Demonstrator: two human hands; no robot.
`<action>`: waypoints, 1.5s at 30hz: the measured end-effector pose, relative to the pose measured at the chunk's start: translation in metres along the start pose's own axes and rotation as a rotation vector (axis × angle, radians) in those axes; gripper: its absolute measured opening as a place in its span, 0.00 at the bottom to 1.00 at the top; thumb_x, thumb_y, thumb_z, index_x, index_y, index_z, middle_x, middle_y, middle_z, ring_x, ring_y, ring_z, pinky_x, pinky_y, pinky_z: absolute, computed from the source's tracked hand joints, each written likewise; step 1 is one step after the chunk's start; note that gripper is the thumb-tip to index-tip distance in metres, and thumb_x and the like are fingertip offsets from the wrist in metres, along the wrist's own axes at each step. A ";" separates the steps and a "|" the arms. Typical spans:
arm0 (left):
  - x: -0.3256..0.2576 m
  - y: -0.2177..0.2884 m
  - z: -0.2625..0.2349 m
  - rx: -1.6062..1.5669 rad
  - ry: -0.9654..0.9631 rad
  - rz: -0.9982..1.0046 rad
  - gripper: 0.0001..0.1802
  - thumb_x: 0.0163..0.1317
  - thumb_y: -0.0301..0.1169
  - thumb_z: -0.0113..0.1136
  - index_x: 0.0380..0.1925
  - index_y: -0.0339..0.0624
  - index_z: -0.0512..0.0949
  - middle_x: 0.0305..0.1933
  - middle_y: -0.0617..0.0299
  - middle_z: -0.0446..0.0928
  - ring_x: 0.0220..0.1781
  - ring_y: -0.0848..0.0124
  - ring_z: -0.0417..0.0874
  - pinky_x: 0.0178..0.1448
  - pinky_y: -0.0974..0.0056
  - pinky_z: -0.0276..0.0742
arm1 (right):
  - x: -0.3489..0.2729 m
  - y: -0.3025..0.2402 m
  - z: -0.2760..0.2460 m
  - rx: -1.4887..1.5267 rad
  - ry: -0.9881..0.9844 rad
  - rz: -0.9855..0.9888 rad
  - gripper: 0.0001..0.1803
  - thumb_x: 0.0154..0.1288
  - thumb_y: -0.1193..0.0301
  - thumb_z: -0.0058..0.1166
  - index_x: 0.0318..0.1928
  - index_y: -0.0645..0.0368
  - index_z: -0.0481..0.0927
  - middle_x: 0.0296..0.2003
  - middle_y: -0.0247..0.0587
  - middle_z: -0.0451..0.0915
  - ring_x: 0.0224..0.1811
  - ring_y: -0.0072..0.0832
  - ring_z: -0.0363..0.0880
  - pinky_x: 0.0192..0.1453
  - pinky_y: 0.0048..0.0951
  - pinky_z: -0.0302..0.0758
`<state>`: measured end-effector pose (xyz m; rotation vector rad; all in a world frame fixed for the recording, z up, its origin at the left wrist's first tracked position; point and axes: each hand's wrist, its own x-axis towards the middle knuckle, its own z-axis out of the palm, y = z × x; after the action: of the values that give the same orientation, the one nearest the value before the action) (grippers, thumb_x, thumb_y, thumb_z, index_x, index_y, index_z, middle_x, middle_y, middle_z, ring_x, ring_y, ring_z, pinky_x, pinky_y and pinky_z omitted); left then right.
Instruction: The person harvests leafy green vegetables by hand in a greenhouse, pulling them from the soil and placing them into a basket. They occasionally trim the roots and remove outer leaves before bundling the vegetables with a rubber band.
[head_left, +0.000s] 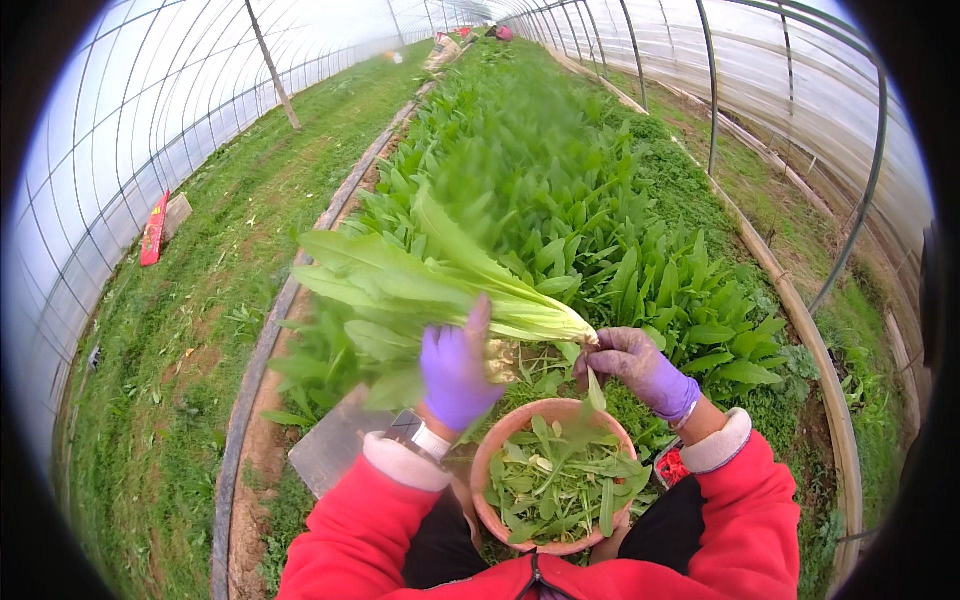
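A bunch of long-leaved lettuce-like greens (470, 295) lies across my left hand (458, 372), its leaf tips to the left and pale cut stem end to the right. My left hand wears a purple glove, smeared by motion, and is closed around the bunch from below. At the stem end my right hand (640, 370), in a soiled purple glove, has its fingers pinched together. A small leaf (596, 390) hangs from those fingertips. Below both hands stands a round terracotta-coloured basin (483, 475) between my knees, holding loose leaves (560, 475).
A bed of growing greens (560, 190) stretches ahead, bordered by a left edging (300, 270) and a right edging (790, 290). A flat grey board (335, 440) is beside my left forearm. Red items (672, 466) sit in a container by my right wrist. Metal hoops (711, 90) support plastic sheeting.
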<state>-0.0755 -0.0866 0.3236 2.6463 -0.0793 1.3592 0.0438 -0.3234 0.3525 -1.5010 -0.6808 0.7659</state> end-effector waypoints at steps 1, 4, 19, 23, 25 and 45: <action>0.000 0.000 -0.001 -0.026 0.003 0.007 0.56 0.33 0.30 0.74 0.71 0.40 0.63 0.41 0.57 0.77 0.33 0.57 0.74 0.48 0.54 0.69 | 0.001 0.000 0.003 -0.295 0.002 0.068 0.12 0.65 0.69 0.57 0.44 0.64 0.83 0.28 0.32 0.83 0.32 0.24 0.81 0.40 0.28 0.78; 0.002 0.003 0.000 -0.063 -0.023 -0.009 0.55 0.34 0.28 0.73 0.70 0.39 0.64 0.46 0.55 0.78 0.35 0.55 0.75 0.46 0.54 0.70 | 0.003 0.001 0.015 -0.777 0.173 -0.295 0.23 0.66 0.68 0.57 0.60 0.61 0.76 0.50 0.41 0.81 0.53 0.35 0.81 0.59 0.31 0.75; 0.008 0.030 0.011 -1.340 -0.263 -0.582 0.38 0.50 0.15 0.57 0.67 0.36 0.67 0.62 0.57 0.75 0.61 0.73 0.76 0.67 0.67 0.70 | 0.009 -0.044 -0.019 -1.349 0.573 -0.876 0.16 0.66 0.73 0.58 0.54 0.57 0.77 0.47 0.44 0.82 0.56 0.45 0.79 0.66 0.42 0.70; 0.010 0.023 0.015 -1.416 -0.172 -0.701 0.31 0.49 0.16 0.61 0.58 0.35 0.74 0.52 0.61 0.82 0.52 0.74 0.82 0.61 0.66 0.77 | 0.005 -0.029 -0.012 -0.934 0.262 -0.422 0.15 0.66 0.76 0.56 0.53 0.58 0.75 0.39 0.49 0.82 0.47 0.46 0.83 0.53 0.36 0.78; 0.009 0.024 0.018 -1.484 -0.147 -0.735 0.31 0.50 0.16 0.61 0.58 0.35 0.74 0.52 0.60 0.82 0.51 0.73 0.83 0.60 0.66 0.78 | 0.011 -0.010 0.001 -0.724 0.187 -0.437 0.16 0.70 0.74 0.53 0.57 0.60 0.74 0.41 0.53 0.82 0.44 0.42 0.84 0.48 0.33 0.78; 0.021 0.036 0.034 -1.364 0.122 -0.744 0.29 0.52 0.16 0.63 0.57 0.37 0.73 0.52 0.59 0.79 0.53 0.73 0.80 0.59 0.67 0.77 | 0.048 0.029 0.067 -0.064 0.341 -0.541 0.20 0.79 0.68 0.45 0.67 0.58 0.70 0.54 0.41 0.79 0.55 0.24 0.74 0.60 0.26 0.72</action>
<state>-0.0403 -0.1272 0.3257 1.2274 0.0066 0.7157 0.0188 -0.2467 0.3189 -1.3685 -0.8045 0.0744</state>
